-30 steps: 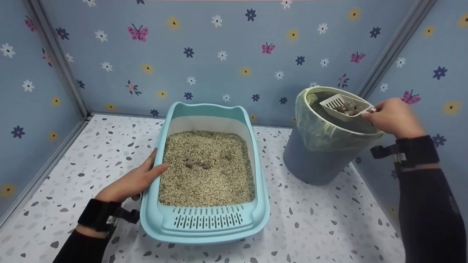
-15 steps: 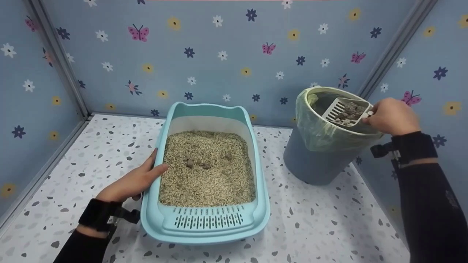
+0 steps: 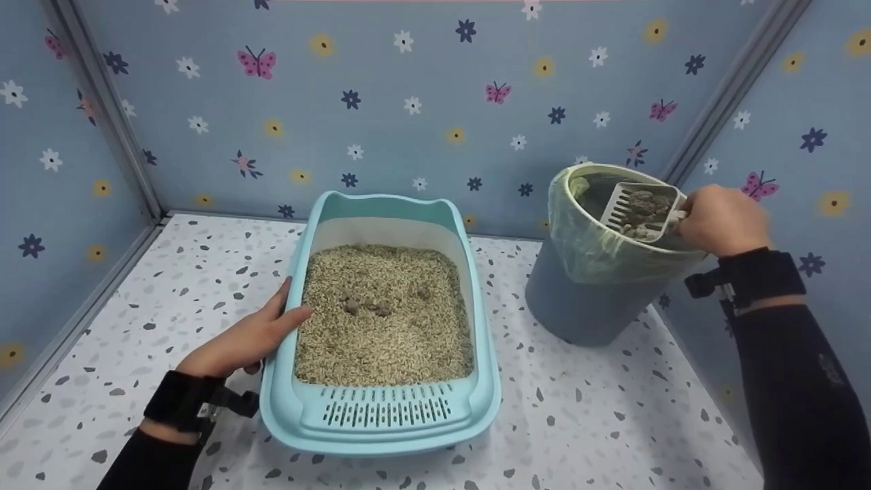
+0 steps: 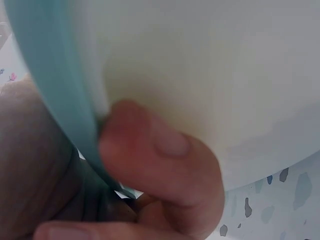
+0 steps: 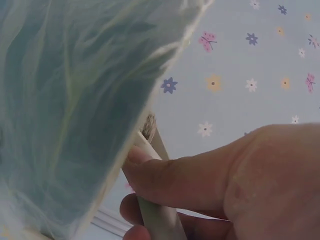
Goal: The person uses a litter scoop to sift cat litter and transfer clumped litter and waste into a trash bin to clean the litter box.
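In the head view, my left hand (image 3: 248, 337) grips the left rim of a light blue litter box (image 3: 486, 354), thumb over the edge. The left wrist view shows bent fingers (image 4: 165, 150) under the rim, against the pale outer wall. Dark clumps (image 3: 367, 305) lie on the pellet litter (image 3: 401, 354). My right hand (image 3: 725, 221) holds a white slotted litter scoop (image 3: 616, 207) by its handle over the mouth of a bin (image 3: 578, 309). Grey-brown clumps (image 3: 643, 207) sit in the tilted scoop. In the right wrist view, thumb and fingers wrap the handle (image 5: 162, 222).
A translucent yellowish bag (image 3: 578, 248) lines the blue-grey bin and hangs over its rim. Flower-patterned walls (image 3: 408, 75) enclose the speckled table (image 3: 578, 422) at the back and both sides. The bin stands close to the back right corner.
The scoop has tilted, so its bowl and clumps face the camera more, and it sits slightly lower at the bin mouth. My right hand has shifted slightly left; my left hand stays put.
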### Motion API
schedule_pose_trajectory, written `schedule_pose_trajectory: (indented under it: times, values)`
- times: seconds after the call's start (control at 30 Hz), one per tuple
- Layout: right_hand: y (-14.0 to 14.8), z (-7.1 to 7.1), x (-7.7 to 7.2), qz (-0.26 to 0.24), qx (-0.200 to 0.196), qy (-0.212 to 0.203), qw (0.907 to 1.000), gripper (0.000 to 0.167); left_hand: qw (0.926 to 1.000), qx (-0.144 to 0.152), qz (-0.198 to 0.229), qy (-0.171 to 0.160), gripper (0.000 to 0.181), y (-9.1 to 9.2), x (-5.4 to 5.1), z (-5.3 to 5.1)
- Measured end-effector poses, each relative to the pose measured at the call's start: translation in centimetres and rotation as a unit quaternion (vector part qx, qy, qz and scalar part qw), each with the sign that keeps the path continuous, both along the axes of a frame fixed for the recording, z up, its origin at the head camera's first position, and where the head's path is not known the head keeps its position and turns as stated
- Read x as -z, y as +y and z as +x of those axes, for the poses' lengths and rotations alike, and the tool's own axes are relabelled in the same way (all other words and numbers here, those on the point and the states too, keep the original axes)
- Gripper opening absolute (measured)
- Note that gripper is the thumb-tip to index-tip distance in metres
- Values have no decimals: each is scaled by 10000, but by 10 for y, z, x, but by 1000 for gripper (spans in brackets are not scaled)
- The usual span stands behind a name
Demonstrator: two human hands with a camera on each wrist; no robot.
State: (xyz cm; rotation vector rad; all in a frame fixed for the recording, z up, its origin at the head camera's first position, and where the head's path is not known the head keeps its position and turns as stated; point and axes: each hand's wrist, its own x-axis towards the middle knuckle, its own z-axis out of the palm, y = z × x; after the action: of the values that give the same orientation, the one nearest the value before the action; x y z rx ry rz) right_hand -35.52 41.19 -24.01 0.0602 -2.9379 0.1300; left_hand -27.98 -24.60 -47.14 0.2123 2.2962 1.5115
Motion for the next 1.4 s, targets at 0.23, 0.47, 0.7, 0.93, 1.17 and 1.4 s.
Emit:
schedule_pose_trajectory:
  times: [0.23, 0.47, 0.7, 0.93, 1.17, 1.4]
  values:
    - [1, -3, 4, 176, 85, 357, 9992, 12, 10000, 8, 42, 71, 88, 0, 2, 0]
    - [-3, -3, 7, 400, 133, 632, 9971, 11, 9999, 44, -74, 79, 90, -2, 2, -1]
    - [-8, -5, 9, 939, 116, 935, 9911, 12, 9999, 14, -114, 88, 91, -2, 2, -1]
    - [-18, -8, 17, 1573, 35, 1455, 9768, 7, 9999, 22, -78, 62, 90, -2, 1, -1]
    - [-24, -9, 24, 1910, 108, 1655, 9675, 9, 9999, 10, -68, 75, 91, -2, 2, -2]
    - [-25, -10, 29, 1975, 27, 1885, 9620, 6, 9999, 11, -63, 102, 90, -1, 2, -2]
